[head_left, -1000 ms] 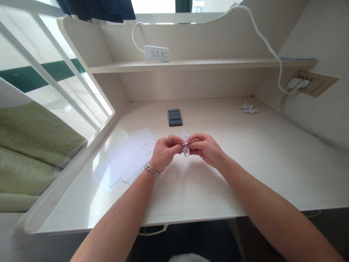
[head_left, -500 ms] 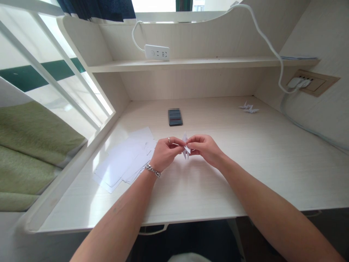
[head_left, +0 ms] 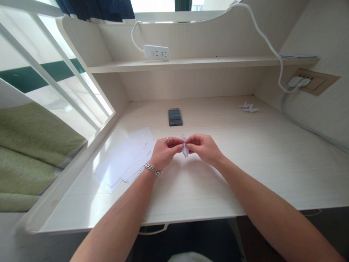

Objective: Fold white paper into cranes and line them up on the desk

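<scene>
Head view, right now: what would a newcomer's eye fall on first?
Probably the small folded white paper at mid-desk, pinched between the fingertips of the left hand and right hand. Next, the dark, pixelated object just beyond them, standing out against the pale desk. Then the loose white sheets to the left and the little folded paper figures near the far right corner.

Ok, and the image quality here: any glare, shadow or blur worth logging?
Head view: window blown out, glare streaking the desk by the sheets. Same view: soft shadow below the fingers, dark item pixelated, folded paper too small to read its creases.
</scene>
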`<action>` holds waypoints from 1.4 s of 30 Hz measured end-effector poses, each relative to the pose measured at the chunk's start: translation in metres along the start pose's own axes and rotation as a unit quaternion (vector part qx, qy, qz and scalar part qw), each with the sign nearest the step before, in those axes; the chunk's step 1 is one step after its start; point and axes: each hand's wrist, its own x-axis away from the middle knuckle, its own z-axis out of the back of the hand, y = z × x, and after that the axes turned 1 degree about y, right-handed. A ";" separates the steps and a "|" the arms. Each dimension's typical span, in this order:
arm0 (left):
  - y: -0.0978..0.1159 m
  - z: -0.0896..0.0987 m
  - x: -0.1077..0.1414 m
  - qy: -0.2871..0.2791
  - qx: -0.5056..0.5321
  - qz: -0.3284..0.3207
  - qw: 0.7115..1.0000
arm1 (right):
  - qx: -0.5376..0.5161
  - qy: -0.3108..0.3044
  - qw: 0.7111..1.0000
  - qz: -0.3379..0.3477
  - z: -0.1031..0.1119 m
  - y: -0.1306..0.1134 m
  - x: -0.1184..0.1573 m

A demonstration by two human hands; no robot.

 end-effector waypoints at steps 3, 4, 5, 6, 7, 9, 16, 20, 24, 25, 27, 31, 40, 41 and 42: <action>-0.002 0.001 -0.001 -0.004 -0.001 -0.004 1.000 | 0.025 -0.002 1.000 0.007 0.001 0.001 0.000; -0.002 0.001 -0.001 -0.002 -0.003 -0.005 1.000 | 0.029 -0.002 1.000 0.007 0.001 0.000 0.000; -0.003 0.001 -0.002 -0.001 -0.005 -0.005 1.000 | 0.030 -0.002 1.000 0.006 0.001 0.000 0.000; -0.003 0.001 -0.002 0.000 -0.008 -0.005 1.000 | 0.029 -0.001 1.000 0.004 0.001 0.000 0.000; -0.004 0.001 -0.002 0.000 -0.011 -0.006 1.000 | 0.027 0.000 1.000 0.002 0.001 0.000 0.000; -0.004 0.001 -0.002 -0.003 -0.014 -0.008 1.000 | 0.025 0.000 1.000 0.001 0.000 0.000 0.000; -0.008 0.002 -0.003 -0.003 -0.004 -0.014 1.000 | 0.029 0.009 0.999 0.015 -0.001 0.000 0.001; -0.006 0.000 -0.002 0.009 0.012 -0.013 1.000 | 0.018 0.010 1.000 0.019 -0.002 0.001 0.001; -0.001 -0.002 0.000 0.024 0.013 0.012 1.000 | 0.023 0.011 0.999 0.032 -0.004 0.002 0.000; 0.000 -0.003 0.000 0.027 0.015 0.017 0.999 | 0.030 0.014 0.999 0.039 -0.004 0.003 0.000; 0.000 -0.004 0.001 0.029 0.024 0.022 0.999 | 0.040 0.016 0.998 0.051 -0.004 0.004 0.000; -0.002 -0.005 0.000 0.038 0.023 0.020 0.999 | 0.003 0.002 0.999 0.042 -0.004 0.006 -0.001; -0.003 -0.005 0.001 0.048 -0.001 0.013 0.999 | -0.001 0.019 0.999 0.037 -0.004 0.004 -0.002; -0.002 -0.006 0.001 0.053 0.001 0.013 0.998 | -0.006 0.015 0.999 0.032 -0.004 0.003 -0.001; 0.000 -0.006 0.001 0.060 0.003 0.015 0.998 | -0.010 0.011 1.000 0.024 -0.004 0.003 -0.001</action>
